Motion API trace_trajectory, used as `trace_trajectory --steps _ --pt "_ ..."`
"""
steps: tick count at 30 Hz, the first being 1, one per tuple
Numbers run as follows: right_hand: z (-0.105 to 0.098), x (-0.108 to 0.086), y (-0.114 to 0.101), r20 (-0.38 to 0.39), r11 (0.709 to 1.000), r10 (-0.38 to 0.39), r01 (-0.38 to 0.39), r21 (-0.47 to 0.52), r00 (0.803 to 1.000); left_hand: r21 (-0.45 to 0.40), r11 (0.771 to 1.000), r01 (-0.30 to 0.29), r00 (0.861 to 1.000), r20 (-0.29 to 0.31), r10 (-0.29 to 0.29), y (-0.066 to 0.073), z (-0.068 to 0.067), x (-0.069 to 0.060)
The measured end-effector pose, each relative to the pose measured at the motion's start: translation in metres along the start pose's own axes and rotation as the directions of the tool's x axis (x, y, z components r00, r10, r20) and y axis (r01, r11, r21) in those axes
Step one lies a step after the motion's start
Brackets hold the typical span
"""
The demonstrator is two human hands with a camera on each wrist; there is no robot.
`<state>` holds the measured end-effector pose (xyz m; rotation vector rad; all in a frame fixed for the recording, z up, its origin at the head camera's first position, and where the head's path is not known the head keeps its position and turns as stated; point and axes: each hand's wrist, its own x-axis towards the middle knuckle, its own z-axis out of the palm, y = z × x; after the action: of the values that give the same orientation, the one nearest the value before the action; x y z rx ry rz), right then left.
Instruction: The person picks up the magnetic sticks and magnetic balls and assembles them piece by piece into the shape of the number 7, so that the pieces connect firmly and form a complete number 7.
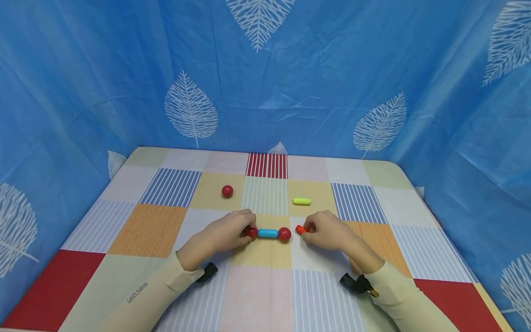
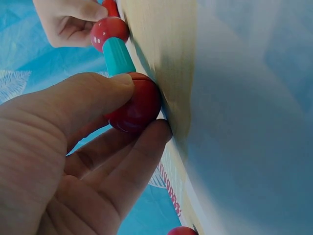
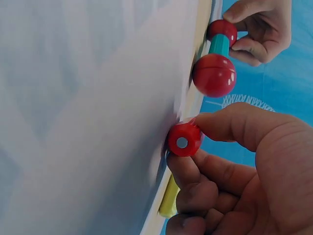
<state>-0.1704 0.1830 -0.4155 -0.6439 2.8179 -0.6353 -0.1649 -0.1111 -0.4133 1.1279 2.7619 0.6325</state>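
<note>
My left hand (image 1: pixel 229 230) pinches a red ball (image 2: pixel 139 105) between thumb and fingers. That ball sits at one end of a blue rod (image 1: pixel 268 234), and a second red ball (image 1: pixel 284 234) is on the rod's other end; the three form a line lying on the tabletop. Just to the right, my right hand (image 1: pixel 329 231) pinches a short red rod (image 1: pixel 300 229). In the right wrist view a round silvery disc (image 3: pixel 182 143) shows in the end of this red rod. A small gap separates the red rod from the nearer red ball (image 3: pixel 214 75).
A loose red ball (image 1: pixel 227 191) lies farther back on the left. Behind my right hand is a yellow-green rod (image 1: pixel 302 201). The patchwork tablecloth (image 1: pixel 261 295) covers the table, and blue curtains with white leaves (image 1: pixel 286 92) enclose its back and sides.
</note>
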Motion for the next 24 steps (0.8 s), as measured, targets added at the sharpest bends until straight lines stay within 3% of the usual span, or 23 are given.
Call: trace_trajectory --steps 16,24 --pt "0.009 -0.01 -0.007 0.026 0.978 0.096 -0.099 0.181 0.995 0.0 1.0 0.015 1.0 0.003 -0.015 -0.001 0.002 0.002" --pt "0.013 -0.016 -0.012 0.095 0.943 0.158 -0.179 0.282 0.983 0.0 0.999 0.035 0.999 0.017 -0.035 0.0 0.001 0.002"
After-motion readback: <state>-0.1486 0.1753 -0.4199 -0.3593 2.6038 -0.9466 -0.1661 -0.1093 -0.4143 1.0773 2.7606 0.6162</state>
